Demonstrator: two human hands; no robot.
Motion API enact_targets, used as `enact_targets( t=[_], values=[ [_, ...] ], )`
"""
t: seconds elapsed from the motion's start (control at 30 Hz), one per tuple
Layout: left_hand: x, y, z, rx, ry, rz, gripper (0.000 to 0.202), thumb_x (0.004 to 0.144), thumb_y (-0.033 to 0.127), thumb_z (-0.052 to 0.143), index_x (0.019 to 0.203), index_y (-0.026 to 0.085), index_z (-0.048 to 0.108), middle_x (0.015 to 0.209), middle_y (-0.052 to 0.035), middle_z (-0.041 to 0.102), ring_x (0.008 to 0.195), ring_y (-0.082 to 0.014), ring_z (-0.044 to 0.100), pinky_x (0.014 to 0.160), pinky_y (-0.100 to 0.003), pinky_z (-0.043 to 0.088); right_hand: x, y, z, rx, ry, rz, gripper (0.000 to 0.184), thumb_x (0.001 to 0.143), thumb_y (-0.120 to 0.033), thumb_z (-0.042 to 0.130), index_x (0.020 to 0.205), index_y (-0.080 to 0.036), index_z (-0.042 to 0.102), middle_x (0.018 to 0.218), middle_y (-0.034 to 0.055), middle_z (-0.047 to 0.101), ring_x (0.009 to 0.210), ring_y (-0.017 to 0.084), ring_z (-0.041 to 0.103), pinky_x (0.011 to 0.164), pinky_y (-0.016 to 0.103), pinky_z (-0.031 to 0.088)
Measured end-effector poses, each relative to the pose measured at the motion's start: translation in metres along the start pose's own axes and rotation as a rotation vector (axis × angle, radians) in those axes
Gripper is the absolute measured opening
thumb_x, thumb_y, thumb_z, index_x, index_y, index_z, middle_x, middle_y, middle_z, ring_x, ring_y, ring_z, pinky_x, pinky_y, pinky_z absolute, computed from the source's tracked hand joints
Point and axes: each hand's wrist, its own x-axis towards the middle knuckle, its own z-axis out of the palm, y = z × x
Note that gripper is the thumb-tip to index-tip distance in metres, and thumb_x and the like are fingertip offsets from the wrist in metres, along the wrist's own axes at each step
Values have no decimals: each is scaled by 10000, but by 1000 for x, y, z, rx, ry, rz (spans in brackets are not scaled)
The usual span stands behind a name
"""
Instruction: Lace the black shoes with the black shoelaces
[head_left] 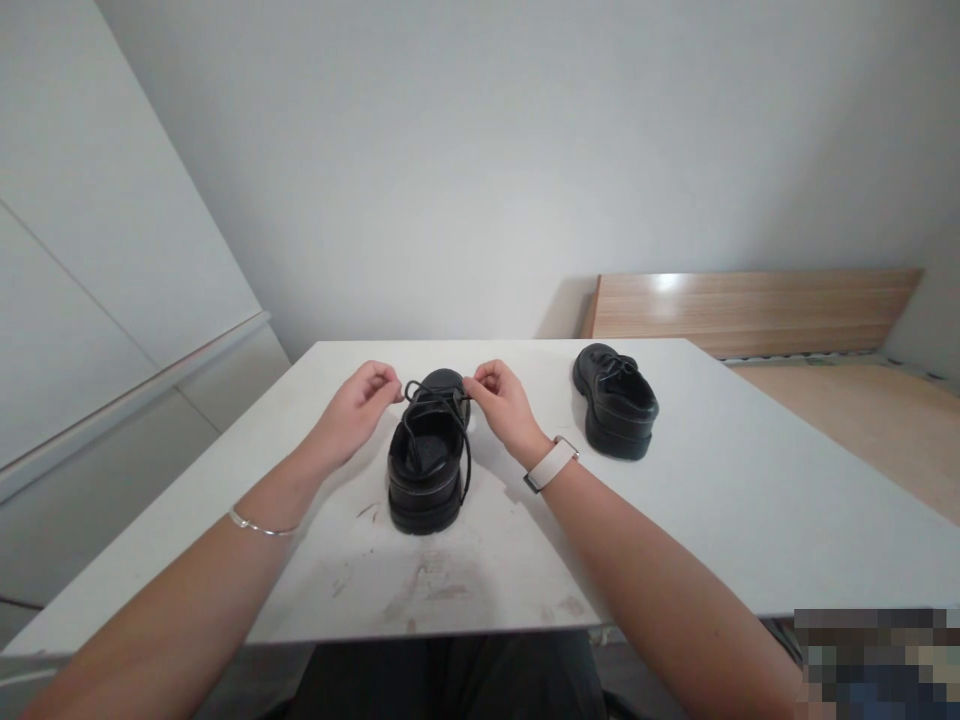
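Note:
A black lace-up shoe (425, 493) stands on the white table, its heel toward me and its toe pointing away. Its black shoelace (468, 462) is loose, with one length hanging over the right side and another dipping into the opening. On the shoe's left, my left hand (367, 398) pinches the lace at the eyelets' height. My right hand (499, 395), on the other side, has thumb and fingers closed on the lace near the upper eyelets. A second black shoe (621, 415) stands farther right, its lace tied in a bow.
The white table (750, 500) carries brownish smudges near its front edge. A wooden headboard (750, 303) and a bed base (847, 410) are at the right. A white cabinet (112, 250) stands left, and a wall rises behind the table.

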Motion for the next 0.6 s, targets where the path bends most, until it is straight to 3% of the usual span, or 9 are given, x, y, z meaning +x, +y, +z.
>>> enact_targets(
  t=[0.07, 0.17, 0.3, 0.37, 0.5, 0.6],
  values=[
    [1, 1, -3, -120, 11, -6, 279, 852, 426, 628, 986, 196, 543, 834, -3, 611, 854, -177, 622, 866, -351, 491, 1, -2, -2, 78, -22, -22, 263, 780, -381, 626, 900, -222, 454, 695, -51, 524, 650, 134, 521, 651, 283, 422],
    [2, -1, -4, -17, 38, -6, 413, 807, 468, 677, 1096, 196, 564, 922, -26, 629, 884, -196, 624, 864, -368, 496, 2, -3, -4, 190, -77, -62, 365, 697, -278, 659, 1000, -222, 463, 735, -56, 531, 676, 129, 522, 658, 270, 422],
    [1, -5, 1, 124, -118, -76, 387, 793, 533, 662, 930, 174, 619, 898, -62, 671, 831, -218, 625, 774, -362, 497, -1, -4, -2, 15, -49, -119, 334, 666, -147, 559, 995, -207, 559, 729, -49, 500, 664, 128, 496, 625, 263, 408],
    [1, -5, 2, 92, -131, -52, 344, 823, 515, 645, 865, 175, 613, 867, -52, 678, 822, -208, 628, 786, -352, 495, -3, -5, -3, -116, 25, -171, 266, 688, -128, 507, 919, -194, 622, 766, -13, 541, 696, 140, 513, 634, 274, 422],
    [2, -2, 0, -104, 36, -21, 226, 847, 399, 651, 866, 183, 586, 843, -25, 691, 881, -185, 655, 887, -338, 486, -2, -10, -10, -210, 310, -254, 234, 736, -137, 479, 882, -179, 656, 876, 46, 577, 803, 169, 553, 658, 286, 461],
    [2, 0, -3, -168, 69, -52, 227, 798, 366, 692, 857, 183, 572, 709, 18, 617, 737, -163, 641, 770, -302, 499, 1, -11, -12, -114, 447, -207, 187, 801, -188, 496, 937, -182, 625, 899, 50, 598, 819, 166, 582, 698, 293, 488]
  ],
)
